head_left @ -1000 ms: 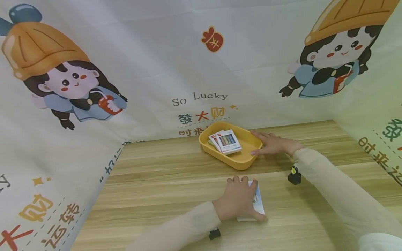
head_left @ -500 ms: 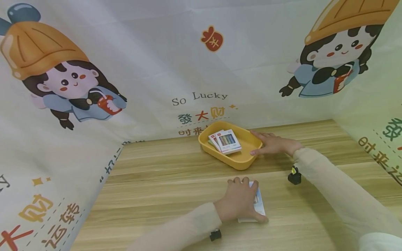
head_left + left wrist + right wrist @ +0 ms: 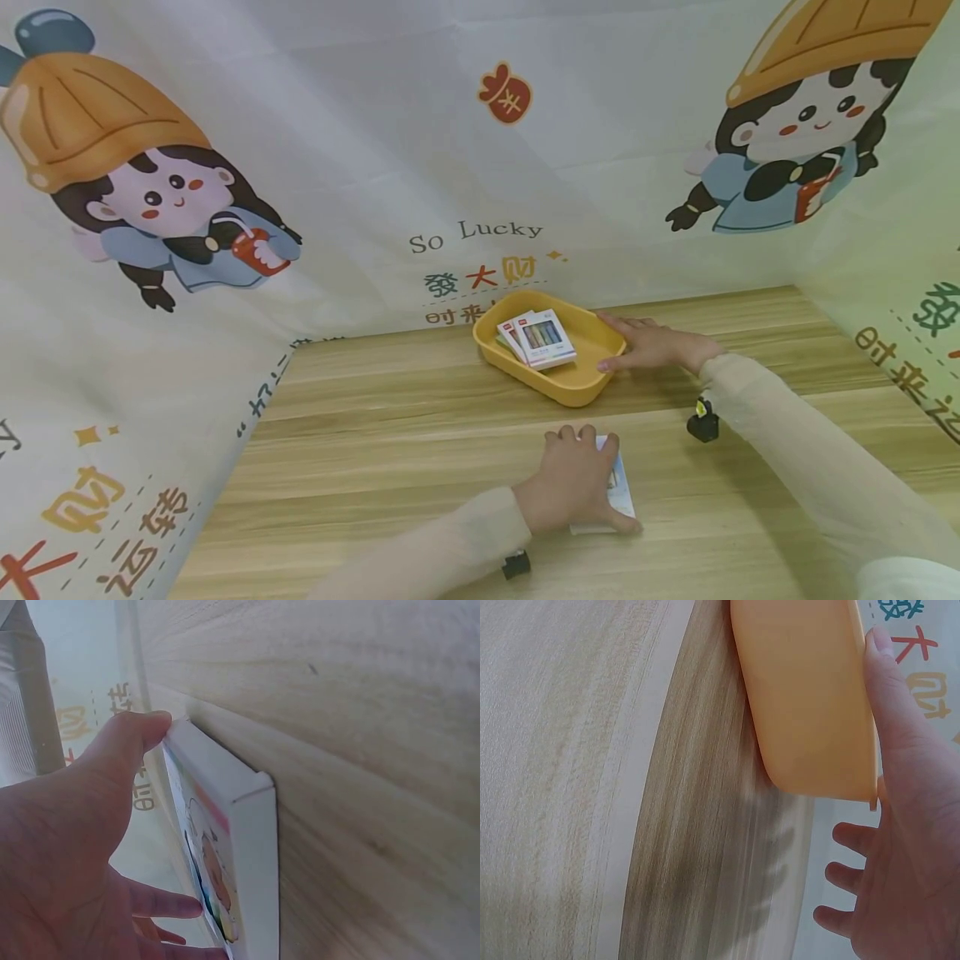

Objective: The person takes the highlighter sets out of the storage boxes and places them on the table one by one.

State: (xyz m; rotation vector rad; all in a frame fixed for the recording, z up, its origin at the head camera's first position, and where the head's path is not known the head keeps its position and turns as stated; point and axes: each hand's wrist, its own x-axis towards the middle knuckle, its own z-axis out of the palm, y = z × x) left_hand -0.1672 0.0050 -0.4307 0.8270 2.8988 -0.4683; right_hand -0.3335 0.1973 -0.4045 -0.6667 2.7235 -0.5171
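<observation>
On the wooden table, my left hand (image 3: 572, 483) spans a small flat white box (image 3: 619, 497) with a coloured picture on its face. Its thumb presses one end of the box (image 3: 253, 847), and the other fingers curl over toward the far end. The hand hides much of the box in the head view. My right hand (image 3: 656, 346) rests at the right end of a yellow tray (image 3: 573, 392). In the right wrist view its thumb lies along the tray's rim (image 3: 817, 705), while the other fingers are spread apart from it.
Inside the tray, a white box of crayons (image 3: 546, 337) overlaps another similar box (image 3: 512, 333) at the left. A printed curtain (image 3: 375, 150) hangs behind the table, close to the tray, and along both sides. Bare wooden tabletop (image 3: 375, 433) lies left of the hands.
My left hand and the white box have shifted very slightly toward me and to the right. The right hand and the tray look unchanged.
</observation>
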